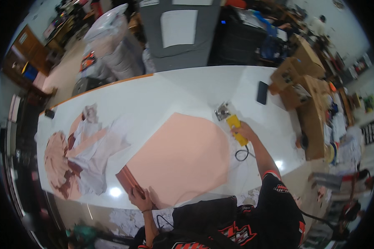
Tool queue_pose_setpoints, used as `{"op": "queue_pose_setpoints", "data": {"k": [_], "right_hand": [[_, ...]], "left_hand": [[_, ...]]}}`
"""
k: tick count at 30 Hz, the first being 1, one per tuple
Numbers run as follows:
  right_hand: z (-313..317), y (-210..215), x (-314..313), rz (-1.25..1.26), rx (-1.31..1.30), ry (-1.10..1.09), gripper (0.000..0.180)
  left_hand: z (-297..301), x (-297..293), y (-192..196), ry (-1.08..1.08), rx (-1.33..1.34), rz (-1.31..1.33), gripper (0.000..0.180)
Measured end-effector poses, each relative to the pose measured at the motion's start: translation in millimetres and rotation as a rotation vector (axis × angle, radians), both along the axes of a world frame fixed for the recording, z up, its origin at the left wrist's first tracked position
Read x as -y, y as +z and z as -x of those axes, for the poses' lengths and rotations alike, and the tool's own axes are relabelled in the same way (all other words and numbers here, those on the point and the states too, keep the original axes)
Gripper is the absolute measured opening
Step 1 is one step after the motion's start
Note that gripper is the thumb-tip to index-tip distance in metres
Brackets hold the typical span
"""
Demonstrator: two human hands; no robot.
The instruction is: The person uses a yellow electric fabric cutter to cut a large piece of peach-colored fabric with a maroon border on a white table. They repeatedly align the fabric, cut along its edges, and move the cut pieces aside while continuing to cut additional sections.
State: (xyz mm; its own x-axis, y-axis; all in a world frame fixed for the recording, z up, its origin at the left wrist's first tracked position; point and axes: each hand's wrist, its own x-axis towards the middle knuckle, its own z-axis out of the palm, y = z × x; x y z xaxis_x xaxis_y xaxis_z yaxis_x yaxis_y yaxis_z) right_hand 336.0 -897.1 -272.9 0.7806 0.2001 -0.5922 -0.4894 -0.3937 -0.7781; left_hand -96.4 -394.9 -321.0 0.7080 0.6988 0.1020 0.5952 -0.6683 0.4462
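A wide stack of peach fabric [183, 153] with a rounded right edge lies flat on the white table. At its lower left corner a darker reddish-brown strip [129, 179] of fabric shows. My left hand [140, 202] is closed over this corner, its fingers bent at the strip; what lies under them is partly hidden. Around the yellow handle of a corded electric fabric cutter [236, 126] my right hand [245, 132] is wrapped. The cutter's metal head [222, 111] rests just off the stack's upper right edge, and its black cord loops below the handle.
Crumpled peach and white fabric scraps [89, 153] lie on the table's left side. A black phone [262, 92] is at the upper right, near cardboard boxes [305, 91]. Plastic-wrapped rolls [112, 45] and a grey cabinet [178, 54] stand beyond the far edge.
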Motion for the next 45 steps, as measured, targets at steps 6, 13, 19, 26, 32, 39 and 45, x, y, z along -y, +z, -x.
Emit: {"op": "queue_pose_setpoints", "data": {"k": [6, 13, 19, 26, 32, 39, 45], "right_hand": [[210, 2, 114, -0.023, -0.023, -0.101, 0.037], [423, 60, 159, 0.046, -0.258, -0.413, 0.046], [445, 44, 150, 0.049, -0.086, -0.548, 0.039], [342, 36, 120, 0.005, -0.073, -0.567, 0.036], [249, -8, 120, -0.051, 0.062, -0.512, 0.034], [151, 19, 104, 0.451, 0.393, -0.304, 0.04], [102, 10, 69, 0.785, 0.499, -0.167, 0.066]], "left_hand": [[-11, 7, 2, 0.052, -0.225, -0.082, 0.094], [-34, 5, 15, -0.023, -0.346, -0.205, 0.101], [-77, -12, 3, -0.072, -0.318, -0.232, 0.103], [-124, -11, 9, -0.157, -0.257, -0.094, 0.089], [-100, -3, -3, -0.331, -0.12, -0.028, 0.065], [-66, 50, 9, -0.218, 0.015, -0.088, 0.058], [-63, 47, -8, -0.066, -0.298, 0.189, 0.053]]}}
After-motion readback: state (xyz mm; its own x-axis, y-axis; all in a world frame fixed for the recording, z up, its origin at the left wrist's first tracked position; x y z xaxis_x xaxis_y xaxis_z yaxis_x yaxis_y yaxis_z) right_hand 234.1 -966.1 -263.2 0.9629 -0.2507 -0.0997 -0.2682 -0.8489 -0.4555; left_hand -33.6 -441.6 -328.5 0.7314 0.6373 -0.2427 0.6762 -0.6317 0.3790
